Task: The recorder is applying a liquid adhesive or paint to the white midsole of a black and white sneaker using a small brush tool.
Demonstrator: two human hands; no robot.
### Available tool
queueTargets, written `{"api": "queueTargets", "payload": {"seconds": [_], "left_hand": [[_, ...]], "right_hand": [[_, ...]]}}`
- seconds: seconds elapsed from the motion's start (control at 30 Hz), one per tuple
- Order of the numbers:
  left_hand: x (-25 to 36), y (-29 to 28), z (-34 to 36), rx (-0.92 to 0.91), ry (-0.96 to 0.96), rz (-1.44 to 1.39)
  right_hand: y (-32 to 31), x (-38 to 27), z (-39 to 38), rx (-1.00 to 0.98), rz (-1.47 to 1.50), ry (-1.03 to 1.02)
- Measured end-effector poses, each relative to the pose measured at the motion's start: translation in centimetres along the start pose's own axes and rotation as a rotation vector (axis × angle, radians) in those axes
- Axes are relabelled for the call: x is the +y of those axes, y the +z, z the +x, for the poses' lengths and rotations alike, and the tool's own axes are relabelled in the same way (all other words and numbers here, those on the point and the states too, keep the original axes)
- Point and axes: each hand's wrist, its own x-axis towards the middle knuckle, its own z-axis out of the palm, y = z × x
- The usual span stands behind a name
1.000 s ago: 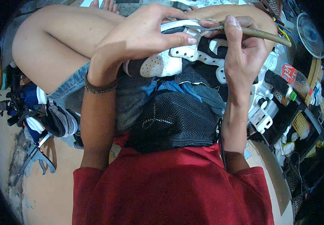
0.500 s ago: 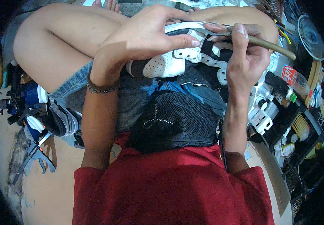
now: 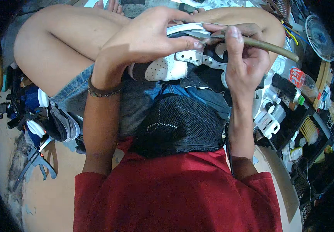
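A black and white sneaker [image 3: 167, 69] lies on its side across my lap, its white sole edge [image 3: 188, 28] facing away from me. My left hand [image 3: 143, 38] is closed round the sole edge, fingers on the far side and thumb along the near side. My right hand [image 3: 246, 58] grips a tool with a slim brown handle and a thin metal blade [image 3: 277, 49]. The blade points left and lies against the seam between sole and upper, close to my left thumb. Part of the right fingers is hidden behind the handle and shoe.
Black mesh fabric [image 3: 182, 123] lies against my body below the shoe. A clear plastic bottle [image 3: 310, 89], a white fan [image 3: 320, 38] and a cluttered dark rack are at the right. A grey spring clamp [image 3: 37, 162] and several shoes [image 3: 60, 125] are at the left.
My right hand and the bladed tool have shifted slightly left along the seam, nearer my left thumb. The shoe and left hand have moved a little left too.
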Motion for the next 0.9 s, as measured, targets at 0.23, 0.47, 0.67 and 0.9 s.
{"api": "queueTargets", "payload": {"seconds": [0.23, 0.47, 0.67, 0.9], "left_hand": [[0.0, 0.3, 0.2, 0.004, -0.005, -0.027], [-0.4, 0.3, 0.1, 0.022, -0.025, 0.003], [-0.3, 0.5, 0.3, 0.005, -0.042, -0.006], [-0.1, 0.4, 0.0, 0.027, -0.004, 0.008]], "right_hand": [[-0.1, 0.1, 0.0, -0.029, -0.042, 0.03], [0.1, -0.2, 0.2, -0.002, -0.021, 0.049], [-0.1, -0.5, 0.2, 0.129, 0.027, 0.055], [0.0, -0.1, 0.1, 0.1, 0.041, 0.05]]}}
